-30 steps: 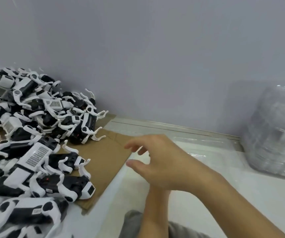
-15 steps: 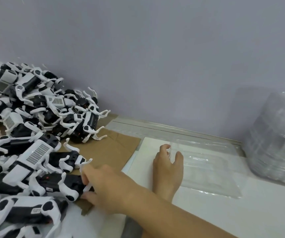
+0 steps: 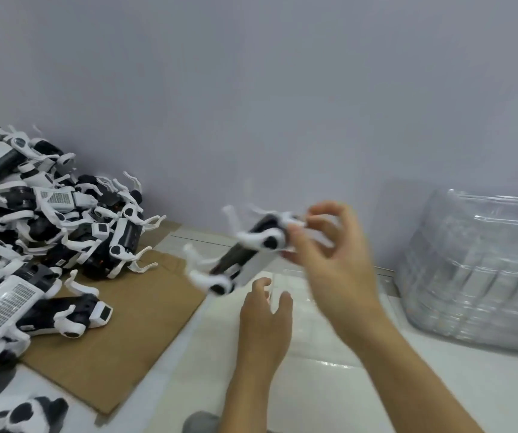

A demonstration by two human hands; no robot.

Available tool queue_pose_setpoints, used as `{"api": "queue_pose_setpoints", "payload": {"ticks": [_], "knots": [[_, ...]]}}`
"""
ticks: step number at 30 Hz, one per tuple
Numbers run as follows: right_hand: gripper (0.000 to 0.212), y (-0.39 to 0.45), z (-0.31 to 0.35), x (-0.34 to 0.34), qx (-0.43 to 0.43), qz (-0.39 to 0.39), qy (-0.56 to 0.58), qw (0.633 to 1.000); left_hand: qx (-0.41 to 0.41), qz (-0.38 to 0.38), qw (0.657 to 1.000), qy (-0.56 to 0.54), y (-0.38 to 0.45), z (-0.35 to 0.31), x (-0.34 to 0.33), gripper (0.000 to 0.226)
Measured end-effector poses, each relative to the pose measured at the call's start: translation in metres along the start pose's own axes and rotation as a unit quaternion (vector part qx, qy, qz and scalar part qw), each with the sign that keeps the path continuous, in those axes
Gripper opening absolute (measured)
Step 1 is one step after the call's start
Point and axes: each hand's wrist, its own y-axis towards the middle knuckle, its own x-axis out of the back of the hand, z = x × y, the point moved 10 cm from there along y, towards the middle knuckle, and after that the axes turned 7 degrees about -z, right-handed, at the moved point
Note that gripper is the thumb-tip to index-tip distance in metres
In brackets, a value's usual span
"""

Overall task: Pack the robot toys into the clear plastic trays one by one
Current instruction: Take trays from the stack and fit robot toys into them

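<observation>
My right hand point(image 3: 329, 254) pinches one end of a black-and-white robot toy point(image 3: 248, 254) and holds it tilted in the air, blurred by motion, its white legs pointing left and up. Below it, my left hand point(image 3: 264, 320) rests with straight fingers on the left edge of a clear plastic tray point(image 3: 310, 334) that lies flat on the white table. A big pile of the same robot toys point(image 3: 33, 229) fills the left side.
The pile sits on a brown cardboard sheet point(image 3: 133, 323) whose right edge reaches the table's middle. A tall stack of clear trays in plastic wrap point(image 3: 476, 276) stands at the right against the grey wall. A grey trouser knee shows at the bottom edge.
My right hand reached left to the pile's near edge, took one robot toy and lifted it up and right over the tray. My left hand stayed on the tray's edge.
</observation>
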Motion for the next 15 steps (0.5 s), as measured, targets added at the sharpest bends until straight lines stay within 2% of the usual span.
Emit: {"api": "queue_pose_setpoints", "payload": {"ticks": [3, 6, 11, 15], "knots": [[0.011, 0.012, 0.001, 0.087, -0.038, -0.140, 0.119, 0.982, -0.011, 0.010, 1.000, -0.005, 0.001, -0.002, -0.003, 0.020], [0.012, 0.010, -0.014, 0.143, -0.091, -0.202, 0.173, 0.960, 0.004, 0.015, 1.000, -0.009, 0.001, -0.004, -0.001, 0.023], [0.019, 0.008, -0.028, 0.172, -0.135, -0.209, 0.177, 0.952, 0.022, 0.083, 0.996, 0.020, -0.005, -0.011, -0.007, 0.039], [0.020, 0.010, -0.032, 0.162, -0.155, -0.162, 0.178, 0.958, -0.089, 0.035, 0.995, 0.006, -0.004, -0.056, 0.008, 0.028]]}}
